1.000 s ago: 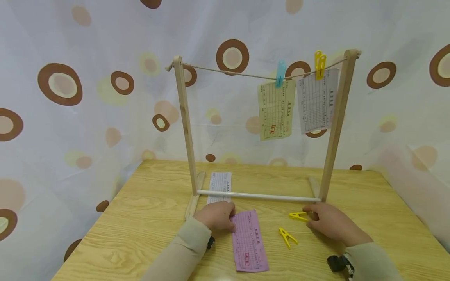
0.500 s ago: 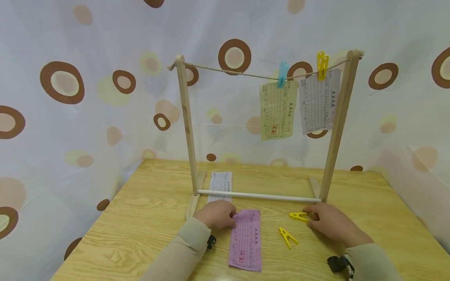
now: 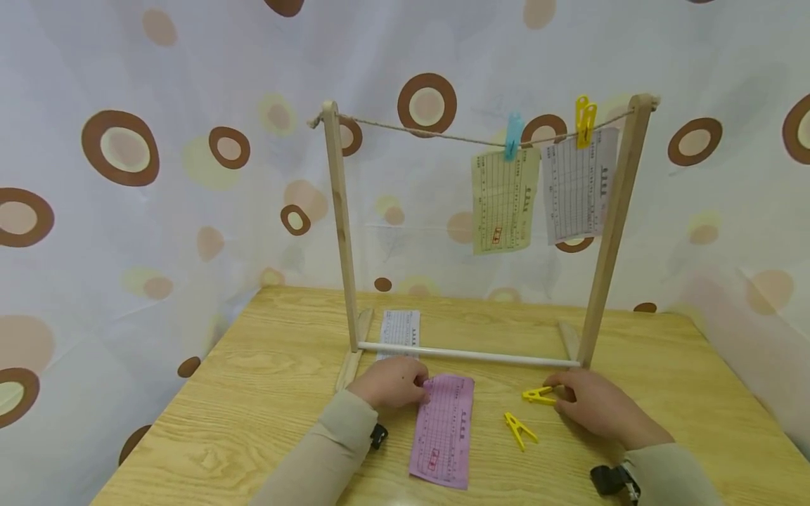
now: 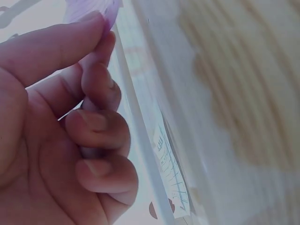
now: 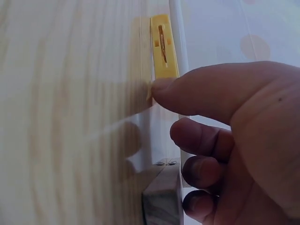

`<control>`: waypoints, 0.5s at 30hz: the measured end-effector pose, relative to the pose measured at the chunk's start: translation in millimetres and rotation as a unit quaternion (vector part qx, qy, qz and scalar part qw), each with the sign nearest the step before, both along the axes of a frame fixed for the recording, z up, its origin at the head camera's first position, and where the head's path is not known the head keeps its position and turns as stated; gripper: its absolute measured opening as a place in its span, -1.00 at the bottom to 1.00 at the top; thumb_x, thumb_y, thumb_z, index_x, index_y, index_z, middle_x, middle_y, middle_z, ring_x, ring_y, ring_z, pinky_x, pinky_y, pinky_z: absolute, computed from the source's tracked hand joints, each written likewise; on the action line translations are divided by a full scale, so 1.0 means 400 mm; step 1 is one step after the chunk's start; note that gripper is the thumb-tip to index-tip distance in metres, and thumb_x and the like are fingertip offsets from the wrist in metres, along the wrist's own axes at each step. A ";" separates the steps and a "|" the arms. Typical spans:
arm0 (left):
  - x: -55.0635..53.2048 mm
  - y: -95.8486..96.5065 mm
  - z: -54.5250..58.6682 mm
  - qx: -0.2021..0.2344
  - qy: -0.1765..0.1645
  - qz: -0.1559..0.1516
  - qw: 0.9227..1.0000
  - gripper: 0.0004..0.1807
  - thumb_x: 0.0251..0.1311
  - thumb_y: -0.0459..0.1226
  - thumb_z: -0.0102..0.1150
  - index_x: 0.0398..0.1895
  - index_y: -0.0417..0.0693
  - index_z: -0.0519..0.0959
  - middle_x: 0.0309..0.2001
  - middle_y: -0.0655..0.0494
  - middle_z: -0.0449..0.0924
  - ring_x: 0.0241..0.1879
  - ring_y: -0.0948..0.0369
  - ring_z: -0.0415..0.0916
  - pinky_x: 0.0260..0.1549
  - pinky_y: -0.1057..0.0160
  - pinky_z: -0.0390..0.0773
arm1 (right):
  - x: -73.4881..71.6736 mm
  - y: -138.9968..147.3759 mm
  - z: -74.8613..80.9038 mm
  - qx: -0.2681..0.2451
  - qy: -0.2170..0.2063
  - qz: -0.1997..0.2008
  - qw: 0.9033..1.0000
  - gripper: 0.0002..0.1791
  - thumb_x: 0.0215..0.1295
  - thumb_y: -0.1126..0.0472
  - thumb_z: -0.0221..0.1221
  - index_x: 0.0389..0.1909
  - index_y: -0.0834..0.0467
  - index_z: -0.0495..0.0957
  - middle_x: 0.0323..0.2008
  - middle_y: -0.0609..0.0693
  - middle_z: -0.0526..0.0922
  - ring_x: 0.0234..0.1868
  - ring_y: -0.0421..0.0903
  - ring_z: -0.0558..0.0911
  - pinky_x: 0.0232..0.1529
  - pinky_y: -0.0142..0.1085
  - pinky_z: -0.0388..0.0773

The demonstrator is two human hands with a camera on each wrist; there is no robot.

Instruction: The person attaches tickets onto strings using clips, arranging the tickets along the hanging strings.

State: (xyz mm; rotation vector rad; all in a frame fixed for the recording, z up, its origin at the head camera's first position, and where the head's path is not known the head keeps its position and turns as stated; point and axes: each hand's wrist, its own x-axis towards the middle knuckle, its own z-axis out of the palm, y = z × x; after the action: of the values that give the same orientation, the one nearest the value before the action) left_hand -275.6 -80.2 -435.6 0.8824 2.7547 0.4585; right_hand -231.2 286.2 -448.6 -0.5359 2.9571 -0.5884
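The right hand (image 5: 248, 131) has its thumb on a yellow clip's (image 5: 165, 49) end by the worktop (image 5: 61, 117), apparently pinching it; a wooden block (image 5: 163, 206) lies near the curled fingers.

Rack (image 3: 468, 354): on the desk (image 3: 209, 422), centre.
Hung papers (image 3: 504, 204): on its rope (image 3: 436, 134), upper right.
Loose pegs (image 3: 520, 430): before it, lower right.

Pink slip (image 3: 444, 430), ylw clip (image 5: 169, 51), brn-ringed wht backdrop (image 3: 405, 190)

Beige sleeves (image 3: 325, 450), black wrist devices (image 3: 609, 481)
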 end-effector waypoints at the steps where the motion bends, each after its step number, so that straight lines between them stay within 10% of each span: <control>1: 0.000 0.000 0.001 0.002 0.000 0.000 1.000 -0.80 0.26 -0.08 0.37 -0.45 0.14 0.57 -0.47 0.32 0.49 -0.46 0.32 0.39 -0.39 0.30 0.43 | 0.001 0.000 0.000 -0.003 0.001 0.001 1.000 -0.67 0.25 0.25 0.32 0.04 0.11 0.66 -0.46 -0.13 0.38 -0.44 -0.16 0.33 -0.36 -0.15 0.29; 15: 0.012 -0.005 0.022 0.052 0.000 0.011 0.999 -0.82 0.26 -0.15 0.35 -0.46 0.17 0.55 -0.50 0.31 0.49 -0.49 0.33 0.39 -0.49 0.31 0.41 | 0.007 -0.013 0.014 -0.046 -0.021 -0.021 0.998 -0.60 0.31 0.28 0.25 0.17 0.14 0.59 -0.50 -0.09 0.39 -0.54 -0.17 0.32 -0.45 -0.24 0.28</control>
State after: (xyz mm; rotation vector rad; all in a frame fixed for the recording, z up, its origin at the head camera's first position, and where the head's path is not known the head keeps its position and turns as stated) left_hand -270.9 -82.0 -426.6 0.8765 2.7644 0.6106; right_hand -228.5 281.0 -443.1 -0.4625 2.9192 -0.7350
